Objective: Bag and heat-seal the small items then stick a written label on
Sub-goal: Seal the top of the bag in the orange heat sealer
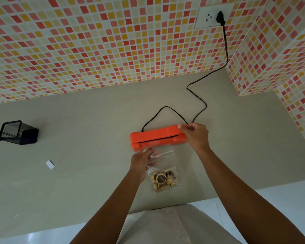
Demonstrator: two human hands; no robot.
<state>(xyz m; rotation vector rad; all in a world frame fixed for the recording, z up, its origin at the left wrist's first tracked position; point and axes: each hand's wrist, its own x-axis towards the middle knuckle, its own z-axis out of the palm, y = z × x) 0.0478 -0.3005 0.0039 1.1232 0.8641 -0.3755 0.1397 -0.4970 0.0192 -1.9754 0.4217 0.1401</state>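
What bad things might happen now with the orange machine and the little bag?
The left hand holds the clear bag right below the orange sealer, so fingers might touch a hot part. The sealer's black cord is plugged in and loops on the counter; the right hand might snag it. The bag top looks crumpled, so the seal may come out crooked and the small pieces spill.
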